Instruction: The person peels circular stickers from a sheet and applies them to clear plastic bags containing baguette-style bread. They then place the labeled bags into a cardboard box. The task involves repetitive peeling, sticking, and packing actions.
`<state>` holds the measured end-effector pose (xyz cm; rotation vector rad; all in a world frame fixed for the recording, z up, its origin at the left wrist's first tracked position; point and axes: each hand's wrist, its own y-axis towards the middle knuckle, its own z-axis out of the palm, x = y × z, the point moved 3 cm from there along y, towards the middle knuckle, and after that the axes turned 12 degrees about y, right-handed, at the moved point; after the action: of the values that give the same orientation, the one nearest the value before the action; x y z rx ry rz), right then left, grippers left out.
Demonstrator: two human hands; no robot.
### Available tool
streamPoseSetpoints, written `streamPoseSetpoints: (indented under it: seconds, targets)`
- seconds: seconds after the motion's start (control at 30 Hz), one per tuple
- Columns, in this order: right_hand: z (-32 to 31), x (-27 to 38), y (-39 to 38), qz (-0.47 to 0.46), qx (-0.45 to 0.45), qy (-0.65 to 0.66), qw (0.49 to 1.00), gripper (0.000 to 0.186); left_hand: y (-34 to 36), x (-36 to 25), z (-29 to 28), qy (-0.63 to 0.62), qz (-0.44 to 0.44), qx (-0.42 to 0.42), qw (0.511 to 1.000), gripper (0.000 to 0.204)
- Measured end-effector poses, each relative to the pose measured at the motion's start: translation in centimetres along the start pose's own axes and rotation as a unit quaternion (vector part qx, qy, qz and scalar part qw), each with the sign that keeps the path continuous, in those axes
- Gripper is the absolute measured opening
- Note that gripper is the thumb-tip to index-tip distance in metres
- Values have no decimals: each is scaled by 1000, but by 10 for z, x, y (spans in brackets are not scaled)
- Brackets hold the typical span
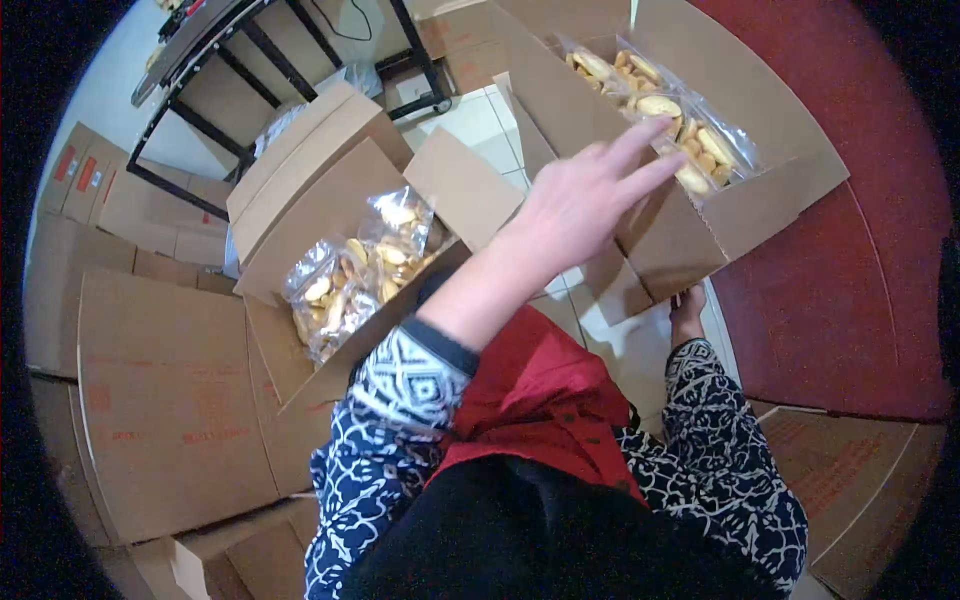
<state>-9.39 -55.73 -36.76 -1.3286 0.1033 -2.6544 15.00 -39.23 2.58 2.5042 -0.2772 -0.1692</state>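
Note:
My left hand [580,205] reaches across to the right, palm down, over the near left side of an open cardboard box [775,205]. Its fingers are stretched out and apart, with nothing seen between them. Just beyond the fingertips, clear plastic bags [715,150] of yellow and golden-brown pieces, snack-like but of a kind I cannot make out, lie in that box. Whether the fingertips touch a bag cannot be told. To the left, another open cardboard box [275,325] holds several similar clear bags [335,300]. My right hand is out of view.
Stacked cardboard cartons [170,400] fill the left side. A black metal wheeled rack [270,75] stands at the back left. Red upholstered furniture or a covering [840,290] borders the right. White floor tiles [485,130] show between the boxes, and my bare foot [688,312] is beside the right box.

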Motion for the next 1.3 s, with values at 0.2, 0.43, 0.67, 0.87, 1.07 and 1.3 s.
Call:
streamPoseSetpoints:
  seconds: [0.2,0.43,0.67,0.87,1.07,1.3]
  targets:
    - [53,13,-5,-10,-50,168,985,49,37,14,18,118,67,113,984,20]
    - [2,10,13,181,-199,117,956,59,28,3,10,85,131,43,987,11]
    - [25,51,-33,57,-154,33,986,56,10,-23,-1,16,118,59,991,11]
    - [26,51,-92,67,-104,-136,983,54,-23,-97,12,-32,183,27,982,19]
    - [62,34,-118,99,18,-330,939,52,-32,-142,20,-52,212,-83,972,25]
    - [58,10,-147,165,124,-525,826,50,-44,-94,6,-26,172,-24,985,49]
